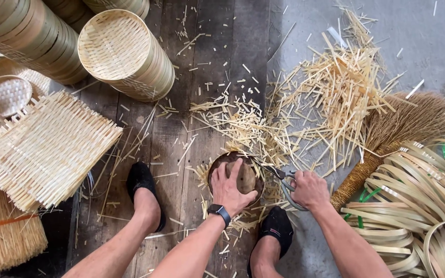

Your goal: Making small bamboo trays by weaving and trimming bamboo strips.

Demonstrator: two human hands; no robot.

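My left hand (229,188) presses flat on a round brown disc (246,176) that rests low between my feet. On that wrist sits a black watch (218,211). Grey-handled scissors (280,178) are gripped in my right hand (310,189), blades pointing left to the disc's upper right rim. Short bamboo offcuts (330,98) lie scattered just beyond the disc. My feet wear black slippers (141,180), one on each side of the disc.
Stacked round woven bamboo trays (122,51) lie at the upper left. Square woven mats (47,149) pile up at the left. Coiled bamboo strip hoops (418,195) sit at the right beside a straw broom (408,126). Wooden floorboards (217,62) meet grey concrete (428,46).
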